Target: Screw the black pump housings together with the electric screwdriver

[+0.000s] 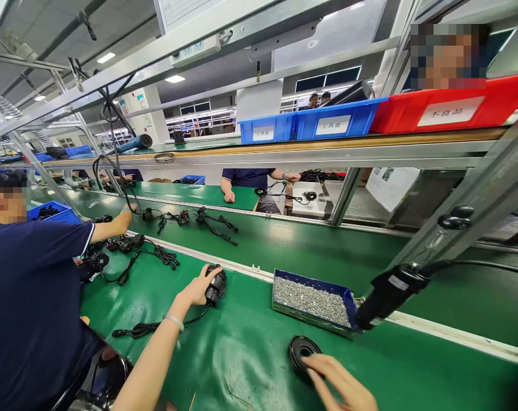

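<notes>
My left hand [197, 289] is closed over a black corded device [216, 286] with a rounded housing, which stands on the green mat [237, 342]. Its black cable [143, 329] runs back under my wrist and lies bundled to the left. At the lower right, my right hand [342, 383] has thumb and fingers on the near edge of a round black ring-shaped part [304, 349], tilted up against the mat. Beyond that hand sits a blue tray [280, 308] full of small silvery screws [312, 299].
A black power screwdriver [391, 294] hangs beside the tray's right end. Behind runs a green conveyor belt [284, 237] with corded devices [184, 217] on it. A co-worker [32, 285] reaches across at left. Blue bins [327, 120] and a red bin [451, 108] stand on the shelf above.
</notes>
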{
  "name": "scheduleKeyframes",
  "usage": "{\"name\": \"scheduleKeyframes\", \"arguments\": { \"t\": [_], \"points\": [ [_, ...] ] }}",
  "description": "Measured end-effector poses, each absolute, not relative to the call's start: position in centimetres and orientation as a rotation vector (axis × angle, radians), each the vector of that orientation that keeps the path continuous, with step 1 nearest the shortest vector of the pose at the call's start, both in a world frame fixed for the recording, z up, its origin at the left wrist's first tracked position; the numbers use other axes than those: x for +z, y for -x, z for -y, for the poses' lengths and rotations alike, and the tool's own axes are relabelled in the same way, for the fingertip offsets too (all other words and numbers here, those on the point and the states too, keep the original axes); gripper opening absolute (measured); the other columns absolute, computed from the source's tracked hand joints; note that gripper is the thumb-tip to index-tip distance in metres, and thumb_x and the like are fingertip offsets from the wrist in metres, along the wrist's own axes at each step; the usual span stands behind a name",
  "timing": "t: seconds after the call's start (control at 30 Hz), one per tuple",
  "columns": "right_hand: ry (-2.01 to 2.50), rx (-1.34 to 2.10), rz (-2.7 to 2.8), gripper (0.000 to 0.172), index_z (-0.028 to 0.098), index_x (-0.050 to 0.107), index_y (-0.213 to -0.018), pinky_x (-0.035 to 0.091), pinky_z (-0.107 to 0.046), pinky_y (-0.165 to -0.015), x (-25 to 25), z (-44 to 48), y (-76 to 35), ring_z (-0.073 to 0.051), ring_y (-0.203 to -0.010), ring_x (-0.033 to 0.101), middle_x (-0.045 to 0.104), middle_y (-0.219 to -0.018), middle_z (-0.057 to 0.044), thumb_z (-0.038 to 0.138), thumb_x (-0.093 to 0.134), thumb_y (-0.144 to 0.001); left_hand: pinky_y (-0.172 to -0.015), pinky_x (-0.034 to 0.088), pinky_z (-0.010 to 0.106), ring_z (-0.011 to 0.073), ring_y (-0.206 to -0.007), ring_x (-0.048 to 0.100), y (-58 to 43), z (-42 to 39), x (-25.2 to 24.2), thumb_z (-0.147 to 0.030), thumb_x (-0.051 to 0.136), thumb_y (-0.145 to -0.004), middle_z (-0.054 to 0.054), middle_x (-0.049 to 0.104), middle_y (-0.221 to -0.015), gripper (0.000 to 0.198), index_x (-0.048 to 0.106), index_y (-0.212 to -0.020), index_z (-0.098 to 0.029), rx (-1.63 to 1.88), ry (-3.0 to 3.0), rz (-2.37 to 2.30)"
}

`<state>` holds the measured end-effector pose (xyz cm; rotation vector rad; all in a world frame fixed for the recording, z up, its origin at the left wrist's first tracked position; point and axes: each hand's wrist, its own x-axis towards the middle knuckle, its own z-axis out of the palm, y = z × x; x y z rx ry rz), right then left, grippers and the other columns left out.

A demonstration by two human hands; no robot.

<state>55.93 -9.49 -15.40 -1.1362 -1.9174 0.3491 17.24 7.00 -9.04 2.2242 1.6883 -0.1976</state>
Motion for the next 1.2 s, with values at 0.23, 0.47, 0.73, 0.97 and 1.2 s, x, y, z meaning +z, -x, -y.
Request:
{"name": "scheduleKeyframes", "arguments": {
  "t": [0.23,0.47,0.73,0.97,1.2],
  "points": [
    [1.239,1.200,1.987,0.118,0.015,0.009,-0.158,0.035,-0.046,-0.116,-17.0,8.7,-44.1,-0.035,-0.147,0.024,0.012,-0.162,-0.020,0.032,0.081,-0.067,-0.090,0.055,0.041,0.0320,-0.101,0.069,-21.9,3.9,-9.2,-0.007,0.072,-0.053,0.010,0.007,-0.157,0.118,0.019,-0.150,-0.048,-0.024,-2.178,-1.439],
    [1.177,1.228,1.849,0.116,0.019,0.011,-0.158,0.028,-0.049,-0.118,-18.5,12.1,-45.2,-0.037,-0.149,0.014,0.009,-0.162,-0.017,0.033,0.078,-0.065,-0.083,0.058,0.035,0.0218,-0.100,0.061,-24.6,8.6,-9.5,-0.015,0.084,-0.044,0.010,0.022,-0.148,0.116,0.036,-0.147,-0.038,0.277,-1.859,-1.213],
    [1.368,1.352,1.317,0.095,0.013,0.033,-0.152,0.052,-0.040,-0.078,-11.0,11.5,-52.9,-0.027,-0.089,0.062,0.060,-0.128,-0.017,0.054,0.067,-0.074,-0.048,0.041,0.017,0.0033,-0.055,0.050,-32.0,4.9,-6.7,-0.038,0.088,-0.052,0.016,0.059,-0.125,0.095,0.053,-0.138,-0.015,0.440,-1.379,-1.039],
    [1.468,1.508,1.292,0.066,0.015,0.067,-0.116,0.051,-0.034,-0.070,-8.9,8.3,-56.4,-0.022,-0.080,0.061,0.070,-0.096,-0.009,0.069,0.044,-0.085,-0.054,0.050,0.025,0.0140,-0.058,0.059,-37.5,1.1,-7.1,-0.067,0.065,-0.069,0.006,0.068,-0.077,0.064,0.074,-0.095,-0.009,0.265,-1.402,-1.035],
    [1.647,1.323,1.418,0.074,0.012,0.073,-0.091,0.053,-0.045,-0.084,-10.3,5.8,-57.6,-0.029,-0.082,0.065,0.073,-0.089,-0.013,0.076,0.038,-0.084,-0.060,0.046,0.027,0.0164,-0.057,0.056,-38.2,-1.0,-9.7,-0.071,0.058,-0.075,0.001,0.058,-0.055,0.062,0.070,-0.067,-0.011,0.364,-1.549,-1.207]
  ]
}}
